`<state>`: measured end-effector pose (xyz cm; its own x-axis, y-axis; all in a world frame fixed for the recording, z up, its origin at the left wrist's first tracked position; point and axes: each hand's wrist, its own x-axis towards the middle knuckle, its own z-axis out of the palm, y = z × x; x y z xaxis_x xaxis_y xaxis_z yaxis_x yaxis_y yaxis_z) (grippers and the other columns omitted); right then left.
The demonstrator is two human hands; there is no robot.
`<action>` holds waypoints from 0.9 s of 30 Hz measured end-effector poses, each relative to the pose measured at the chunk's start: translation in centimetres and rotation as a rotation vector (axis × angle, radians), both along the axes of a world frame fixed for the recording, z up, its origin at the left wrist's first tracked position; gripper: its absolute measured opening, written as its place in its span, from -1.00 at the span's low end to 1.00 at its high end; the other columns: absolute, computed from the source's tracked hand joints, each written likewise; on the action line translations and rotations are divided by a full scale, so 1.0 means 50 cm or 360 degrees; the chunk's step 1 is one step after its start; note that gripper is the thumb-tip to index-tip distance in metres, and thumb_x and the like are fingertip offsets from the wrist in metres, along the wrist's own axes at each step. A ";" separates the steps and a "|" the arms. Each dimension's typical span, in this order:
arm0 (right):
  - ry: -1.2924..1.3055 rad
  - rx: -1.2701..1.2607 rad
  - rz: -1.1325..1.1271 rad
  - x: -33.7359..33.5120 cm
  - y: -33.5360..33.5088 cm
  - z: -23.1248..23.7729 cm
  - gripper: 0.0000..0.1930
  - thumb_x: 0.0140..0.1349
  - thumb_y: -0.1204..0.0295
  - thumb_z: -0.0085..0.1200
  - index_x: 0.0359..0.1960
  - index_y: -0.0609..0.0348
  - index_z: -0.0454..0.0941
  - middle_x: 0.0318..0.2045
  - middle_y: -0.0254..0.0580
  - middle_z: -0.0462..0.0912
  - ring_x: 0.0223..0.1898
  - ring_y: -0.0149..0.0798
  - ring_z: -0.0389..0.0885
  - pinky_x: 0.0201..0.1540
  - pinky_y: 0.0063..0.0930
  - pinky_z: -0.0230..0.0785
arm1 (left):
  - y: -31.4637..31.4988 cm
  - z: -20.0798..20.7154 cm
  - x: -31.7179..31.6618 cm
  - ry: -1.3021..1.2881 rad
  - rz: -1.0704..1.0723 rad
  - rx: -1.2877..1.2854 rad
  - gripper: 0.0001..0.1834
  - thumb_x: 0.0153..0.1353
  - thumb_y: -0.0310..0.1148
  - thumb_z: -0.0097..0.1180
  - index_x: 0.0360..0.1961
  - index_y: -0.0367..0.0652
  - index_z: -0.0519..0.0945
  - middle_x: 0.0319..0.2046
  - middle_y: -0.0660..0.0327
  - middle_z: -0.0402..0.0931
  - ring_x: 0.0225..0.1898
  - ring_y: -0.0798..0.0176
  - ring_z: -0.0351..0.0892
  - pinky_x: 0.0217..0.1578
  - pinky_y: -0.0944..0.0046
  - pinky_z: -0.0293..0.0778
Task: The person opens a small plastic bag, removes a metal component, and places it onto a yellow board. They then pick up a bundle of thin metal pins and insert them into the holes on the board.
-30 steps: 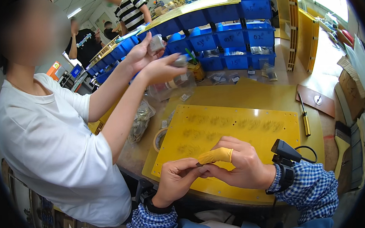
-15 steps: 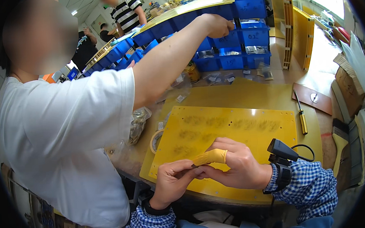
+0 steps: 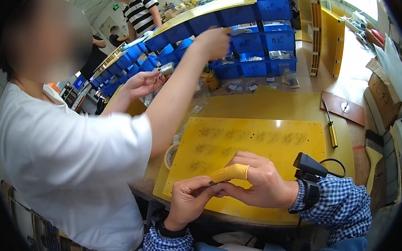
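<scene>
My left hand [image 3: 186,203] and my right hand [image 3: 263,179] meet over the front of a yellow panel [image 3: 276,153], fingertips almost touching. Between the left thumb and index finger a small dark flat piece [image 3: 212,183] shows, mostly covered by the fingers. My right index finger wears a yellow finger cot [image 3: 231,173] and presses beside that piece, with the right thumb below. Whether the right fingers grip the same piece is hidden. The panel has small holes along its edges and rows of dark smudges. It lies on a larger yellow sheet [image 3: 296,101].
At my left, a co-worker in a white shirt [image 3: 78,147] reaches across toward stacked blue bins [image 3: 246,42]; their other hand holds a small packet [image 3: 167,68]. Right of the panel lie a screwdriver [image 3: 332,133], a brown board [image 3: 354,111] and a brush [image 3: 373,161]. A tape roll [image 3: 168,156] sits left.
The co-worker's reaching arm has drawn back left from the bins. Their other hand has come into view with a packet. My own hands hold almost the same pose.
</scene>
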<state>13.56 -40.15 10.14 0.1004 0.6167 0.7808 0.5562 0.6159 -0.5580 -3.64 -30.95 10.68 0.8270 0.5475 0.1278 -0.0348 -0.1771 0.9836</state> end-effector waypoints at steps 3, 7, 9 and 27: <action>0.0001 -0.0003 -0.0004 0.000 0.000 0.000 -0.74 -0.10 0.54 0.36 -0.32 0.18 0.60 -0.51 -0.20 0.58 -0.48 -0.18 0.54 -0.45 -0.42 0.38 | -0.001 0.000 0.001 0.0005 0.0017 -0.0016 -0.85 0.22 -0.62 0.08 -0.20 -0.44 0.61 -0.33 0.12 0.62 -0.29 0.33 0.62 -0.18 0.39 0.56; 0.0022 -0.0006 -0.0001 0.000 -0.001 0.002 -0.76 -0.08 0.54 0.35 -0.33 0.18 0.60 -0.50 -0.20 0.59 -0.48 -0.17 0.55 -0.46 -0.42 0.38 | 0.000 -0.001 -0.001 0.0009 0.0015 -0.0028 -0.86 0.22 -0.62 0.08 -0.22 -0.44 0.62 -0.34 0.12 0.62 -0.30 0.34 0.61 -0.20 0.41 0.55; 0.0022 -0.0004 0.0003 -0.001 -0.002 0.003 -0.76 -0.08 0.54 0.35 -0.33 0.18 0.60 -0.50 -0.20 0.59 -0.48 -0.17 0.55 -0.46 -0.42 0.38 | 0.001 -0.002 -0.002 0.0017 0.0010 0.0002 -0.87 0.21 -0.62 0.09 -0.23 -0.44 0.62 -0.35 0.12 0.62 -0.31 0.35 0.61 -0.22 0.42 0.54; 0.0038 0.0008 0.0009 -0.001 -0.002 0.001 -0.74 -0.10 0.56 0.35 -0.33 0.19 0.60 -0.51 -0.20 0.58 -0.49 -0.18 0.54 -0.46 -0.43 0.38 | -0.006 0.003 0.002 0.0008 0.0027 0.0000 -0.87 0.22 -0.62 0.08 -0.23 -0.44 0.61 -0.35 0.13 0.62 -0.31 0.34 0.62 -0.20 0.40 0.55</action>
